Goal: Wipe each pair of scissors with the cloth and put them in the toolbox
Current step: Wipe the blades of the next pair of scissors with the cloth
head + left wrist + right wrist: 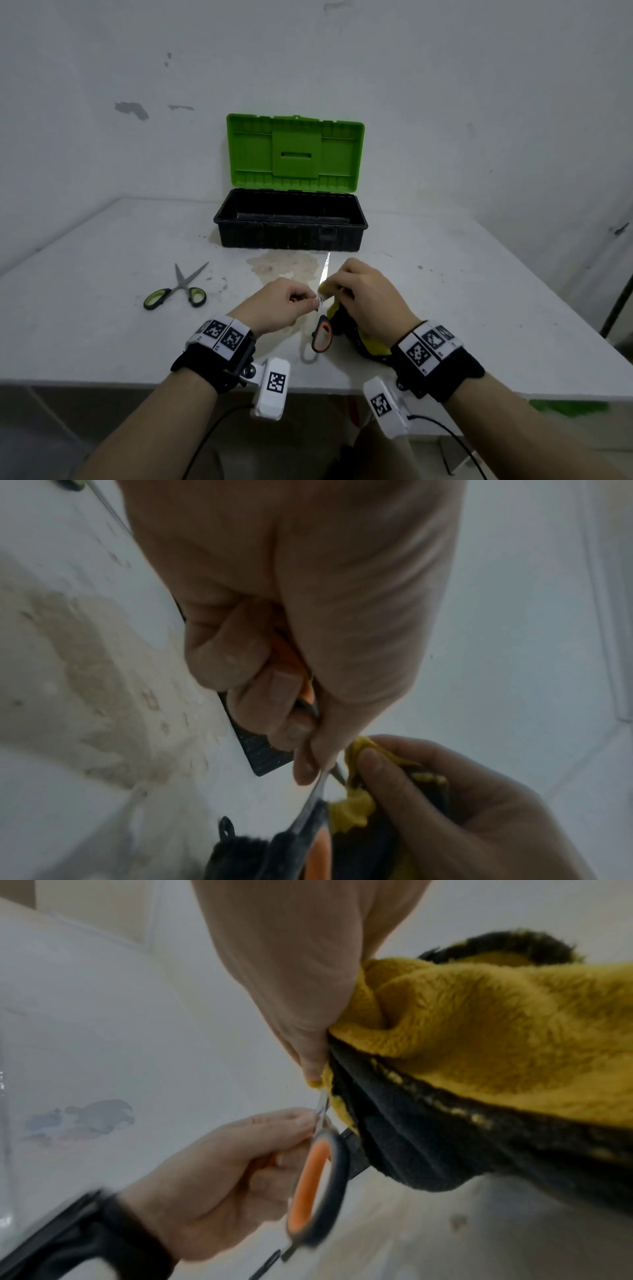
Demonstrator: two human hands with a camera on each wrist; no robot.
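My left hand (291, 301) grips the orange-handled scissors (322, 334) by the handle and pivot, above the table's front middle; the blade (325, 269) points away toward the toolbox. My right hand (363, 294) pinches the yellow and black cloth (368, 342) around the blade base, right of the left hand. In the right wrist view the cloth (479, 1031) hangs from the fingers beside the orange handle loop (310, 1183). The left wrist view shows the cloth (356, 804) pressed to the blade. A green-handled pair of scissors (178, 291) lies partly spread on the table at left.
The black toolbox (291, 236) stands with its green lid (294, 152) raised against the wall, behind my hands. A brownish stain (284, 265) marks the white table (479, 291) in front of it. The table's front edge runs under my wrists.
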